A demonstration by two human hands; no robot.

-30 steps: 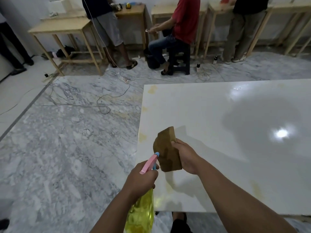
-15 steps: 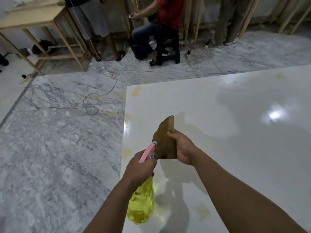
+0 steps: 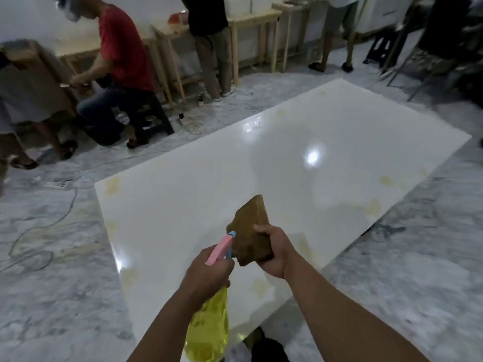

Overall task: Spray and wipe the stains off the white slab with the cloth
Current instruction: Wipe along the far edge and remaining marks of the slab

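A large glossy white slab (image 3: 261, 165) lies on the floor and fills the middle of the view. Faint yellowish stains (image 3: 372, 206) mark its edges and corners. My left hand (image 3: 206, 273) grips a yellow spray bottle (image 3: 209, 325) with a pink head, its nozzle pointing up and forward. My right hand (image 3: 274, 250) holds a folded brown cloth (image 3: 249, 231) upright just in front of the nozzle, above the slab's near part.
Grey marble floor (image 3: 52, 296) surrounds the slab, with cables (image 3: 39, 231) at the left. A person in red sits on a black stool (image 3: 151, 118) beyond the far edge. Others stand at wooden tables (image 3: 251, 27) along the back wall. My foot (image 3: 266, 346) is at the near edge.
The view has swung right, so the whole slab now shows at an angle. Both hands keep the bottle and cloth together in the same pose.
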